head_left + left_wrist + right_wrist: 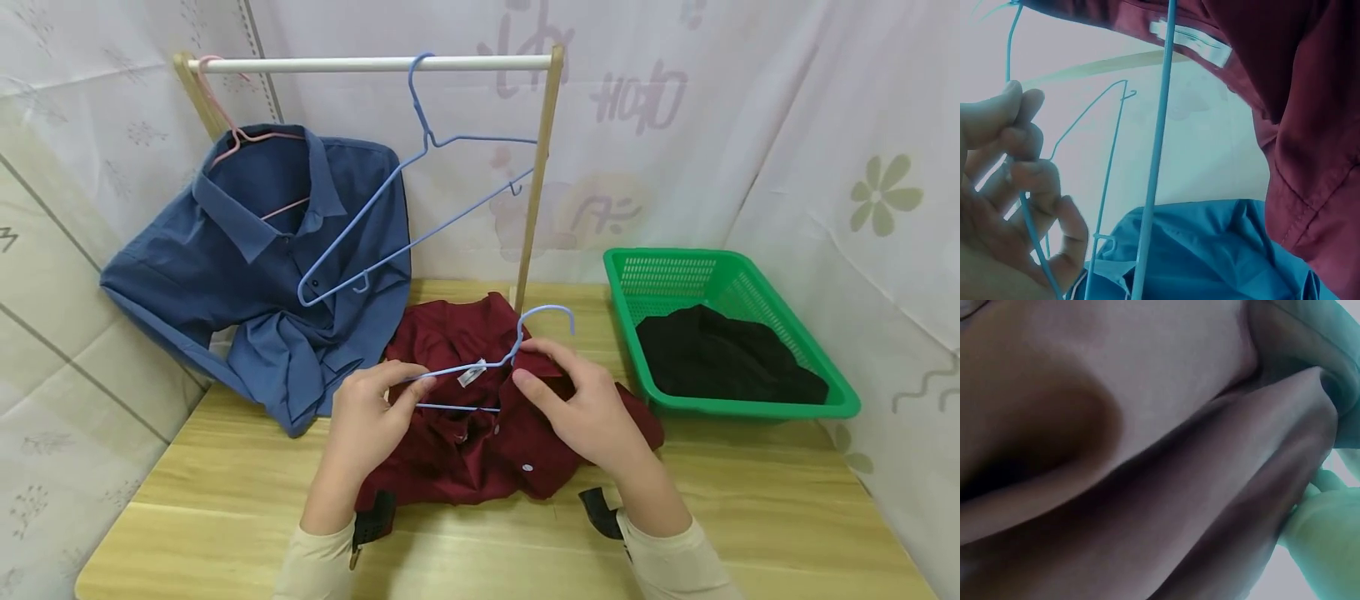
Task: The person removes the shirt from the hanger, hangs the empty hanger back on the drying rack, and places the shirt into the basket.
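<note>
Two cream sleeves (311,567), each with a black wrist mount (372,518) just beside it, come in behind the hands, their lower ends cut off by the frame. The left hand (377,412) pinches one arm of a pale blue hanger (450,370); the left wrist view adds its curled fingers around the wire, and the hanger's lower bar to the right of them. The right hand (592,408) pinches the maroon shirt (480,475) at the collar, beside the hanger's neck; whether it also grips wire is hard to make out. The shirt lies between and under both hands on the tabletop (480,550), hiding the hanger's other arm. A white label (471,377) shows inside the collar, between the hands. Dim folds of cloth nearly fill the right wrist view. Only the head view takes in the green basket (731,409) with black cloth (720,358), to the right hand's right, and the white rail (315,64) beyond both hands, bearing a second blue hanger (427,137) and, beyond the left hand, a blue shirt (360,183) on a pink hanger (238,136).
</note>
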### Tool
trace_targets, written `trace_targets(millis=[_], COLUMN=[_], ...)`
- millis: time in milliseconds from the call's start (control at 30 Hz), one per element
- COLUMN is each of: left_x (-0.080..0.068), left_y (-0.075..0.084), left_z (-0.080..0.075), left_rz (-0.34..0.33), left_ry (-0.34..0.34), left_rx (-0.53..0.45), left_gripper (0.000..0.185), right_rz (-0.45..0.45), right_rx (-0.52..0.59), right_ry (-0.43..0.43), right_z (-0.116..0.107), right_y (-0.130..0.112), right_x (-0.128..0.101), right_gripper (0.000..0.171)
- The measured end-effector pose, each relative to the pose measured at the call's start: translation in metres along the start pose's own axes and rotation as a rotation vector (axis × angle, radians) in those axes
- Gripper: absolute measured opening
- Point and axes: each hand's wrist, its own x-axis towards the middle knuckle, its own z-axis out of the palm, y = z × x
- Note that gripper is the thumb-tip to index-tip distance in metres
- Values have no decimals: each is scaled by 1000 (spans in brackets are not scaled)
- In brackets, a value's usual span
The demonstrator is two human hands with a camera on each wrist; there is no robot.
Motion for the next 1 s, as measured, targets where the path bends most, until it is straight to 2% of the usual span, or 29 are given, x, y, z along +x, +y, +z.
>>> trace_targets(millis=[167,400,600,800,1000], left_x=[-2,0,-2,-2,-1], left_y=[2,3,2,0,-3], left_z=[0,0,0,-1,-6], left_rz=[-23,-59,-108,-122,-154], left_ry=[19,10,-1,-3,-3], left_rx=[11,-28,-63,-113,-162], left_gripper=[8,6,6,5,3], right_rz=[-12,-93,-89,-108,-72], right_rx=[-75,-139,-141,-152,-142], right_ry=[-5,62,80,108,108], right_z=[3,7,9,9,4], right_y=[-1,-2,0,1,6], right_x=[-2,0,1,1,0], right_gripper=[45,31,27,25,23])
